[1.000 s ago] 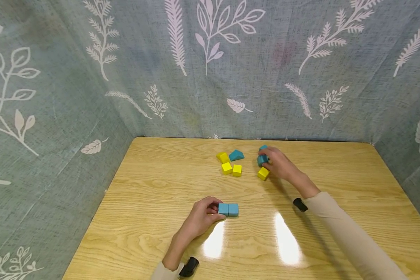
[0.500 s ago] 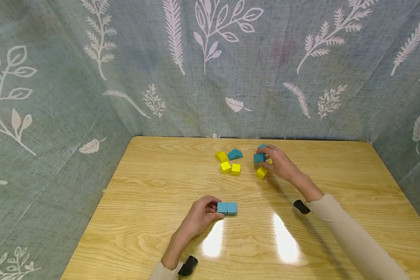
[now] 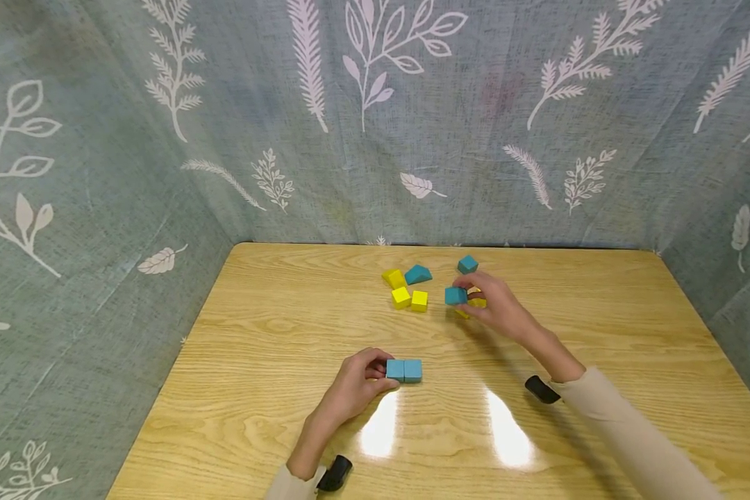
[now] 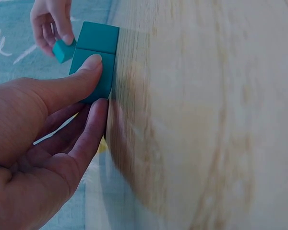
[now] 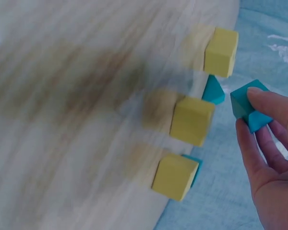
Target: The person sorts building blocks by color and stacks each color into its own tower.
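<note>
Two blue cubes stand side by side on the wooden table. My left hand [image 3: 353, 389] pinches the left cube [image 3: 395, 371] between thumb and fingers; the right cube [image 3: 413, 371] touches it. In the left wrist view, the thumb lies across the nearer cube [image 4: 104, 79]. Farther back, my right hand [image 3: 503, 305] holds another blue block [image 3: 455, 296] by thumb and fingertips, off the table in the right wrist view. Beneath that hand a yellow block [image 3: 462, 314] is mostly covered. Behind it sits one more blue block [image 3: 467, 264].
Left of the right hand lie a blue triangular block [image 3: 419, 274], a yellow angled block [image 3: 394, 278] and two yellow cubes, one at the left [image 3: 401, 298] and one at the right [image 3: 419, 301]. A patterned curtain [image 3: 350, 187] borders the table [image 3: 275, 417] at back and sides.
My right hand has moved left and slightly nearer with its blue block, uncovering the blue block behind and covering more of the yellow one. The left hand stays on its cube.
</note>
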The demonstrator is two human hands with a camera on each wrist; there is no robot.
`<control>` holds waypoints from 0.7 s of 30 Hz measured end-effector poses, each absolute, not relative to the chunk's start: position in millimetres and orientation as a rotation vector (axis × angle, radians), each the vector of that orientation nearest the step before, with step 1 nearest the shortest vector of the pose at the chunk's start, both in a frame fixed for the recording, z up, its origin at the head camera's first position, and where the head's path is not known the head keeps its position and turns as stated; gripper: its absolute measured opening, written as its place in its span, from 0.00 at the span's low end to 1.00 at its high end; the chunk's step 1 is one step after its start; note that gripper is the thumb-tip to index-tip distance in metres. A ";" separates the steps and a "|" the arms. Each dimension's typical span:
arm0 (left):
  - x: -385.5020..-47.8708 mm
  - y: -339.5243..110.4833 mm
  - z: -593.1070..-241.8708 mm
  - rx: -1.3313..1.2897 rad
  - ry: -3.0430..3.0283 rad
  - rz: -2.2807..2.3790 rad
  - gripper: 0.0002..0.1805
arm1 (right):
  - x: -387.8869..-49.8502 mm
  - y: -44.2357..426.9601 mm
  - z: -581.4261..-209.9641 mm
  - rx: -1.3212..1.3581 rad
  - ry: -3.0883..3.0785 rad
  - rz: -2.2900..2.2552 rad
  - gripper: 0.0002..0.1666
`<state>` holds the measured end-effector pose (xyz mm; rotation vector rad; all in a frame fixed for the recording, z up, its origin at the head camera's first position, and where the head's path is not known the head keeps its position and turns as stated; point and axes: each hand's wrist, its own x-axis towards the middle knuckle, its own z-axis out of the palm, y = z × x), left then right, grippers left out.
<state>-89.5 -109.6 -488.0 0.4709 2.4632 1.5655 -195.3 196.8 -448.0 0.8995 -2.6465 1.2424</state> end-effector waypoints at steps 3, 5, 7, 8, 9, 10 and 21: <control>-89.4 -109.9 -488.1 0.474 2.465 1.564 0.18 | -188.7 195.9 -450.2 0.887 -2.638 1.286 0.23; -89.5 -110.2 -488.1 0.480 2.465 1.562 0.18 | -184.0 195.7 -451.9 0.876 -2.644 1.314 0.23; -89.4 -110.2 -488.3 0.489 2.467 1.559 0.18 | -178.8 195.3 -453.2 0.857 -2.652 1.365 0.23; -89.4 -110.2 -488.3 0.494 2.468 1.558 0.18 | -176.0 195.2 -453.9 0.851 -2.658 1.390 0.23; -89.5 -110.2 -488.3 0.496 2.467 1.558 0.18 | -173.2 195.1 -454.7 0.845 -2.661 1.418 0.23; -89.5 -110.1 -488.4 0.497 2.467 1.558 0.18 | -170.5 195.0 -455.7 0.839 -2.666 1.440 0.23; -89.2 -110.1 -488.0 0.501 2.462 1.559 0.18 | -142.0 190.3 -469.0 0.879 -2.663 1.660 0.22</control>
